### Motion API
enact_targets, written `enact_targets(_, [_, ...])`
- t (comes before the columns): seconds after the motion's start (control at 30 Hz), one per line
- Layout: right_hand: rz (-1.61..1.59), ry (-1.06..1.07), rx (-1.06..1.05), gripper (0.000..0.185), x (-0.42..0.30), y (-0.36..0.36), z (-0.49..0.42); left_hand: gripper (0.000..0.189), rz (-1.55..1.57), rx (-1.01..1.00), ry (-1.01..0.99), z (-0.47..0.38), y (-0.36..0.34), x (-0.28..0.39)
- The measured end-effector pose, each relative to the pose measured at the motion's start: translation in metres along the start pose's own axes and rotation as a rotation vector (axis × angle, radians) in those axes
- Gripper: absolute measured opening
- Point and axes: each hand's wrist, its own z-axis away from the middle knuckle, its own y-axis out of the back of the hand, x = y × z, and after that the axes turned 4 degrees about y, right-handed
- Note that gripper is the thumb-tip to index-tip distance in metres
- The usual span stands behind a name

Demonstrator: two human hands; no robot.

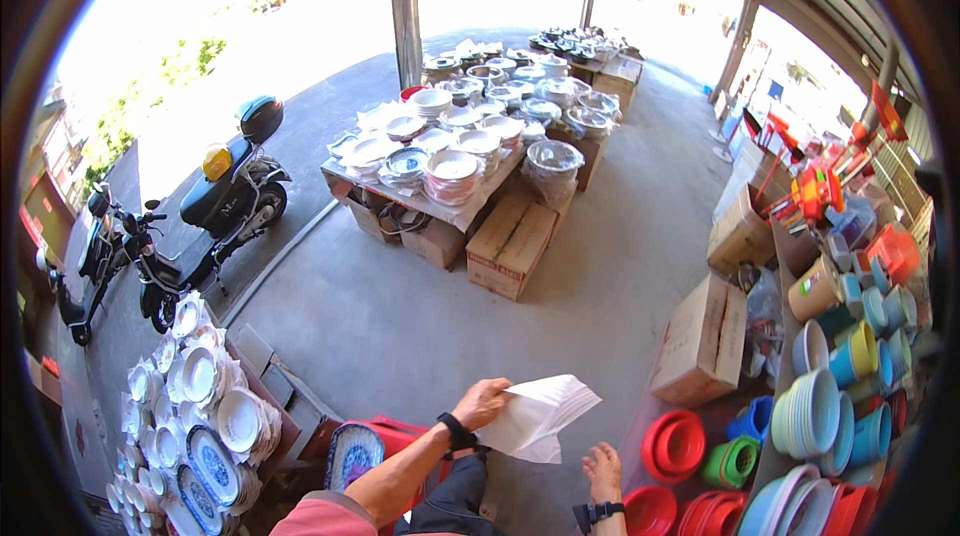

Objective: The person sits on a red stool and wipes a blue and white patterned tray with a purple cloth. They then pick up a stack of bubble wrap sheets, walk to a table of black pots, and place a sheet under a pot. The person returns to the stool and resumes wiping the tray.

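Note:
Bottom centre, my left hand [482, 404] grips the edge of thin white sheets [541, 416], paper or plastic film, which fan out to the right. My right hand [603, 467] is apart from the sheets, fingers spread and slightly curled, with nothing visible in it. Below my left forearm, a blue-and-white patterned oval dish [355, 453] rests against a red container [401, 437].
Plates and pots in clear wrap cover a table [450, 210] ahead, beside a cardboard box [511, 247]. Stacked dishes [240, 420] stand at lower left, with a motor scooter [217, 213] beyond. Right are red basins [673, 446], plastic tubs [805, 413] and another carton [701, 341].

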Motion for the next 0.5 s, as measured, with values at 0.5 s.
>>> enact_targets(0.5, [-0.357,-0.214,-0.522,0.094,-0.212,-0.126,-0.205,0.023,0.945,-0.227,0.482,-0.283,0.102,0.05])
